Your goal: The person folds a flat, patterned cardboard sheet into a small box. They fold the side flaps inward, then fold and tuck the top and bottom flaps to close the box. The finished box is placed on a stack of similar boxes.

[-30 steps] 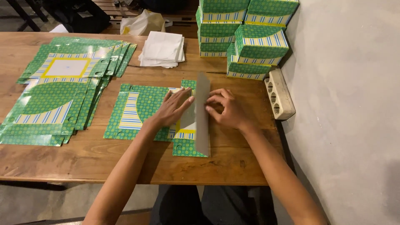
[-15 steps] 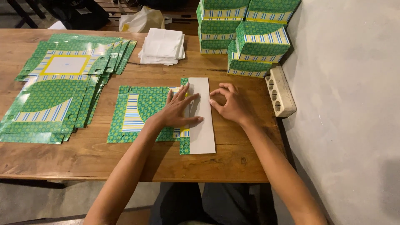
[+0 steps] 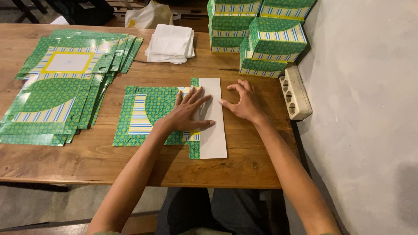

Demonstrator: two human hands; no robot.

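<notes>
Box blank: your flat green patterned carton sheet (image 3: 152,114) lies printed side up on the surface, near the front edge and right of centre, with a striped blue, yellow and white band across its left half.
White flap: the right-hand panel (image 3: 213,126) of that sheet is turned over so its plain white back faces up, a long upright strip running along the sheet's right edge.
Left hand: your left hand (image 3: 188,114) lies flat with fingers spread wide, palm down, pressing on the blank where green print meets the white flap; fingertips reach onto the white strip. It is open and grips nothing.
Right hand: your right hand (image 3: 244,102) sits just right of the flap, fingers arched and apart, fingertips on the bare wood; the forefinger tip touches or nearly touches the flap's right edge, which one I cannot tell. It clasps nothing.
Surface: a brown wooden surface (image 3: 109,163) carries everything.
Stack of blanks: a fanned pile of more flat green sheets (image 3: 61,87) lies at your left, well apart from the hands.
White sheets: a small pile of folded white paper (image 3: 171,42) rests at the back, beyond the blank.
Finished boxes: made-up green boxes (image 3: 261,39) stand stacked at the back right against the wall.
Power strip: a cream socket strip (image 3: 295,98) lies along the right edge, near your right hand.
</notes>
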